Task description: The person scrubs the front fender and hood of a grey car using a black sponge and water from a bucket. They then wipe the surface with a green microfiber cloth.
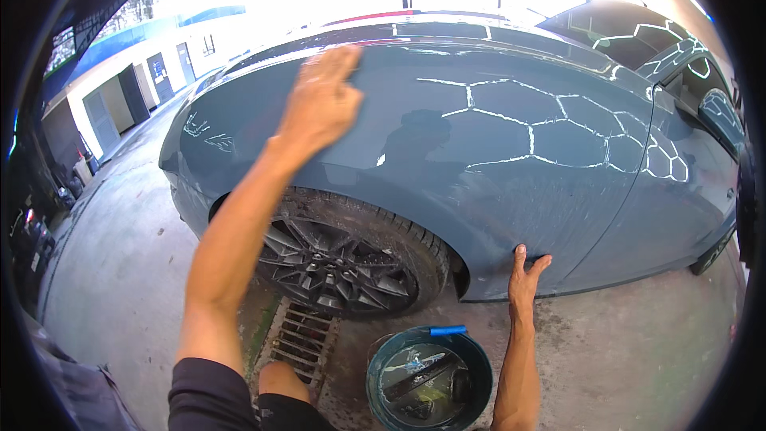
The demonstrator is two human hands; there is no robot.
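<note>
My left hand (326, 93) lies over the upper edge of a grey car's front fender (383, 96), above the wheel; its fingers look together, slightly blurred, and whether anything is under them is hidden. Low on the same fender, behind the wheel arch, my right hand (526, 269) rests against the panel with thumb and a finger spread, and no object shows in it. The tyre and dark multi-spoke alloy wheel (329, 272) are below my left forearm. Hexagonal light reflections and faint streaks show on the paint.
A dark bucket (372, 371) of murky water, with immersed items and a blue piece on its rim, stands near my right forearm. A metal drain grate (302, 335) lies beside my knee. The door mirror (721, 117) juts out at the far right.
</note>
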